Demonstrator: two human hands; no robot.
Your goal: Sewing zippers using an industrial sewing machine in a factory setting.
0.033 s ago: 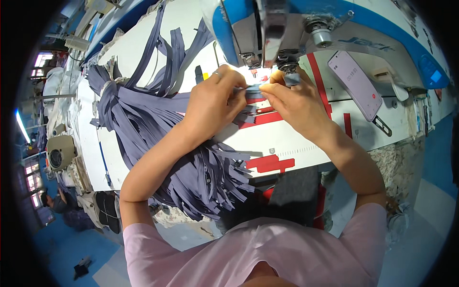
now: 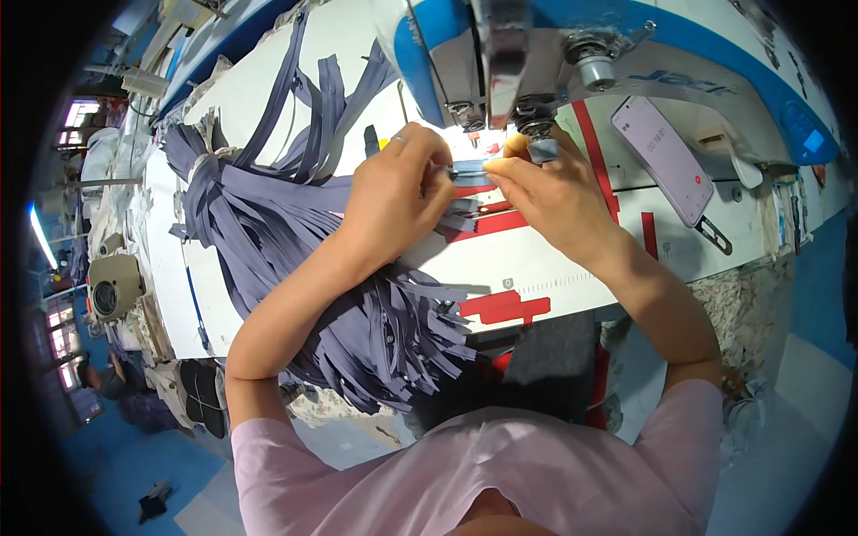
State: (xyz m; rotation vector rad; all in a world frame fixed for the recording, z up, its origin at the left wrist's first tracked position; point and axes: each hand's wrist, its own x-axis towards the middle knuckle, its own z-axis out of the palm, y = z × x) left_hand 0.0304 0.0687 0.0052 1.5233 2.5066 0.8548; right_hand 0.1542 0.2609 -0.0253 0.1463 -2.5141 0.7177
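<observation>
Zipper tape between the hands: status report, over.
Left hand and right hand pinching grey-blue zipper tape. Sewing machine head just beyond. Tied zipper bundle beneath left forearm.

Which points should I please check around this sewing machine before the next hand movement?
1. Right hand pinching the zipper tape: ok, thumb on its right end.
2. Left hand firm at the tape's left end: cannot tell, grip partly hidden.
3. Needle of the sewing machine raised: cannot tell, glare and parts obscure it.
4. Zipper bundle gathered at one end: ok.
5. Smartphone apart from both hands: ok.
</observation>
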